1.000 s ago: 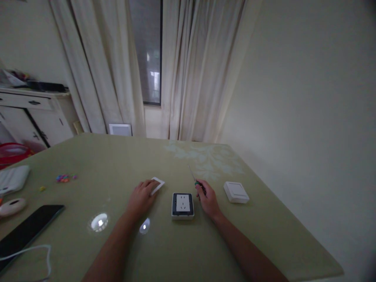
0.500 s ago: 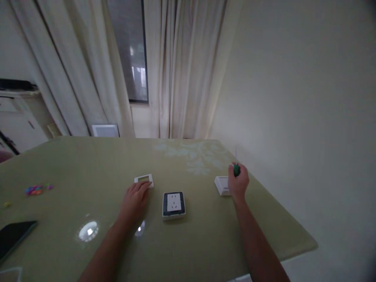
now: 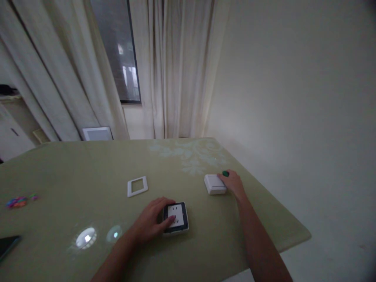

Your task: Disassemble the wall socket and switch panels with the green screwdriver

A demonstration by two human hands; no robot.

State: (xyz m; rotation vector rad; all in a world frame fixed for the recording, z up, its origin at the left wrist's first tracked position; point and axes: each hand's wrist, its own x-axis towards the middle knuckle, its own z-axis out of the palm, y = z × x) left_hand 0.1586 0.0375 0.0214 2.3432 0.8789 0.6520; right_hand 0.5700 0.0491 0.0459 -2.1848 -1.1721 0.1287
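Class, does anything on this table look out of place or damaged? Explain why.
The socket under the left hand looks odd: its dark border is exposed, while a white frame lies apart, farther left. No damage is visible.

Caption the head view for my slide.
Left hand on a power socket; right hand at a green-handled screwdriver, beside a white box.

On one worktop point(image 3: 96, 168) I count one socket point(image 3: 179, 214), one white frame point(image 3: 138, 192) and one white box point(image 3: 215, 185). I have one green-handled screwdriver point(image 3: 225, 173).
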